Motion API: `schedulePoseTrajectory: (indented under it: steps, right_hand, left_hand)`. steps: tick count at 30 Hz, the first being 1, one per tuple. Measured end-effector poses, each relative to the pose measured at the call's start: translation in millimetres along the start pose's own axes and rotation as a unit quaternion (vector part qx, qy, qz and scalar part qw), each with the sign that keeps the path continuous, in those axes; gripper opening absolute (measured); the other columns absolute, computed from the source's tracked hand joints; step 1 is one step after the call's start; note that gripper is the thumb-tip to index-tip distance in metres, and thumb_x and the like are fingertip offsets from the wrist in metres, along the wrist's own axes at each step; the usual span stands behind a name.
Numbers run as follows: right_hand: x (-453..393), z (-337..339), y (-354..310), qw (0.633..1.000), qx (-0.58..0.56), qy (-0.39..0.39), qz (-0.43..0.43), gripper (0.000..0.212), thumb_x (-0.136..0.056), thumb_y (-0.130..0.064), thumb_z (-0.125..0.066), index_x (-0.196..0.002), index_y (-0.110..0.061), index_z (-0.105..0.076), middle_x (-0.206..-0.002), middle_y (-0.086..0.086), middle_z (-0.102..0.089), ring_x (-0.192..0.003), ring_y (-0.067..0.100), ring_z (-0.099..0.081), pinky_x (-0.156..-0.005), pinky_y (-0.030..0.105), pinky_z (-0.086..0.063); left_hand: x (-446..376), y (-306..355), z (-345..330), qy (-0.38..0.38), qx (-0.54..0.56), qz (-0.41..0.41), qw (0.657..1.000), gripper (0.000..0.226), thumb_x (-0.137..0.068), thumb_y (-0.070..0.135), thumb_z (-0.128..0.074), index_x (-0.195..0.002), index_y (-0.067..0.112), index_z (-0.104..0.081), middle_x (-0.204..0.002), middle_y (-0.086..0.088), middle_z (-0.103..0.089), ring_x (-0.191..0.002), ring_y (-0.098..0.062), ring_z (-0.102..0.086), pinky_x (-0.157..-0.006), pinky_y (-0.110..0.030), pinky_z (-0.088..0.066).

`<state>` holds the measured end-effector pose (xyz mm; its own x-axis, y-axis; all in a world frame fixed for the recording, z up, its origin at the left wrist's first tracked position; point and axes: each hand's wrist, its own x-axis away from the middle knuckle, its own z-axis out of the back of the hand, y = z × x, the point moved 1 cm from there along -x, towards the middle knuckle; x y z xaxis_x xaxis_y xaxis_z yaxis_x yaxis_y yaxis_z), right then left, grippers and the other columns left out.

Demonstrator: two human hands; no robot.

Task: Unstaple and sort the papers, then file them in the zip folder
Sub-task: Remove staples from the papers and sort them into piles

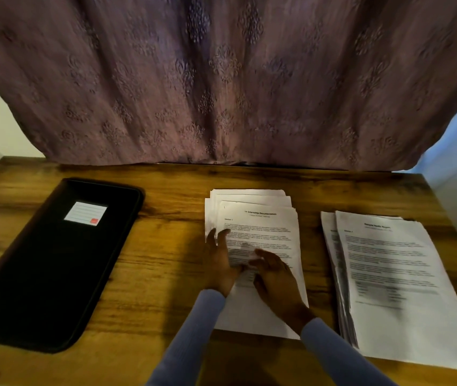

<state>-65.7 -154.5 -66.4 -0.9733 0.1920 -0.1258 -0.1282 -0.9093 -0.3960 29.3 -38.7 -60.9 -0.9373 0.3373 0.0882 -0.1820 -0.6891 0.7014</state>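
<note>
A stack of printed papers (266,227), its top sheet headed with a title about internship documentation, lies in the middle of the wooden table (160,246). My left hand (220,260) rests flat on the stack's left edge with fingers spread. My right hand (274,280) lies on the sheet just right of it, fingers relaxed and pointing left. A second, thicker stack of papers (394,274) sits to the right. The black zip folder (54,263) with a white label lies closed at the left. No staple or stapler remover shows.
A purple patterned curtain (221,79) hangs behind the table's far edge. Bare wood shows between the folder and the middle stack. The right stack reaches close to the table's right and near edges.
</note>
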Motion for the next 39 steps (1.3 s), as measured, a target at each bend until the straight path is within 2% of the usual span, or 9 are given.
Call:
schedulePoseTrajectory:
  steps: [8,15,20,23,25,29,32,35,39]
  right_hand:
    - [-29.2,0.2,-20.6,0.995,0.047,-0.038,-0.078,0.047,-0.052,-0.028,-0.087,-0.091,-0.012,-0.068,-0.101,0.011,-0.065,-0.085,0.028,-0.065,-0.059,0.033,-0.057]
    - [-31.9,7.1,-17.6,0.993,0.003,-0.072,-0.089,0.047,-0.084,-0.028,-0.064,-0.127,-0.016,-0.049,-0.138,0.005,-0.038,-0.125,0.023,-0.04,-0.098,0.032,-0.043]
    - [-34.1,9.4,-17.6,0.991,-0.07,-0.036,-0.104,0.046,-0.084,-0.026,-0.064,-0.126,-0.014,-0.048,-0.134,0.006,-0.044,-0.123,0.023,-0.043,-0.098,0.031,-0.043]
    - [-48.7,9.6,-23.6,0.982,-0.128,-0.006,-0.139,0.048,-0.088,-0.045,-0.054,-0.125,-0.016,-0.046,-0.129,0.004,-0.048,-0.117,0.02,-0.048,-0.09,0.021,-0.045]
    - [-63.5,10.8,-33.7,0.975,-0.151,0.009,-0.161,0.076,-0.08,-0.074,-0.03,-0.127,-0.017,-0.046,-0.127,0.003,-0.051,-0.114,0.018,-0.051,-0.086,0.019,-0.044]
    - [-83.7,10.0,-50.6,0.966,-0.182,0.02,-0.183,0.102,-0.06,-0.093,-0.019,-0.127,-0.021,-0.044,-0.12,0.0,-0.056,-0.106,0.018,-0.057,-0.083,0.027,-0.052]
    - [-91.0,11.7,-51.6,0.955,-0.223,-0.024,-0.197,0.066,-0.073,-0.068,-0.056,-0.12,-0.022,-0.051,-0.117,-0.001,-0.06,-0.104,0.016,-0.059,-0.081,0.02,-0.05]
    - [-94.9,16.5,-42.5,0.945,-0.232,-0.041,-0.229,0.018,-0.085,-0.032,-0.064,-0.098,-0.019,-0.064,-0.102,-0.002,-0.067,-0.089,0.01,-0.063,-0.06,0.003,-0.039]
    - [-91.6,20.6,-35.3,0.925,-0.299,0.018,-0.235,0.048,-0.089,-0.014,-0.06,-0.132,-0.021,-0.038,-0.104,-0.004,-0.064,-0.085,0.01,-0.064,-0.061,0.009,-0.048]
  left_hand:
    - [-29.1,6.0,17.3,0.003,0.114,0.069,0.991,0.071,-0.081,0.008,-0.068,-0.139,0.023,-0.031,-0.136,-0.007,-0.047,-0.123,-0.028,-0.047,-0.091,-0.035,-0.051]
    - [-57.2,9.6,33.1,0.04,0.072,0.077,0.994,0.038,-0.083,0.028,-0.07,-0.113,0.009,-0.059,-0.108,-0.009,-0.066,-0.097,-0.027,-0.064,-0.073,-0.027,-0.049]
    - [-72.8,4.8,37.8,0.005,0.173,0.162,0.972,0.02,-0.087,0.022,-0.065,-0.093,0.004,-0.068,-0.099,-0.016,-0.069,-0.09,-0.031,-0.065,-0.083,-0.041,-0.053]
    - [-66.9,1.3,42.4,-0.044,0.275,0.209,0.938,0.022,-0.082,0.011,-0.07,-0.1,0.001,-0.066,-0.099,-0.009,-0.067,-0.086,-0.023,-0.063,-0.07,-0.03,-0.054]
    - [-60.6,-3.6,43.0,-0.051,0.307,0.213,0.926,0.021,-0.078,0.011,-0.074,-0.097,0.005,-0.068,-0.098,-0.006,-0.069,-0.083,-0.02,-0.065,-0.066,-0.026,-0.054]
    - [-52.0,-7.0,42.3,-0.059,0.35,0.247,0.901,0.022,-0.088,0.025,-0.063,-0.103,0.008,-0.066,-0.101,-0.009,-0.069,-0.086,-0.022,-0.065,-0.079,-0.035,-0.054]
    - [-50.1,-6.4,43.2,-0.067,0.365,0.251,0.894,0.035,-0.087,0.037,-0.063,-0.109,0.011,-0.066,-0.103,-0.009,-0.07,-0.093,-0.026,-0.066,-0.09,-0.046,-0.052]
    - [-48.6,-6.6,46.7,-0.067,0.376,0.247,0.891,0.032,-0.09,0.03,-0.059,-0.111,0.006,-0.065,-0.104,-0.013,-0.07,-0.094,-0.03,-0.066,-0.09,-0.05,-0.051]
    - [-47.2,-5.9,49.8,-0.059,0.345,0.242,0.905,0.024,-0.093,0.021,-0.055,-0.11,0.005,-0.063,-0.105,-0.014,-0.068,-0.092,-0.031,-0.066,-0.085,-0.049,-0.054]
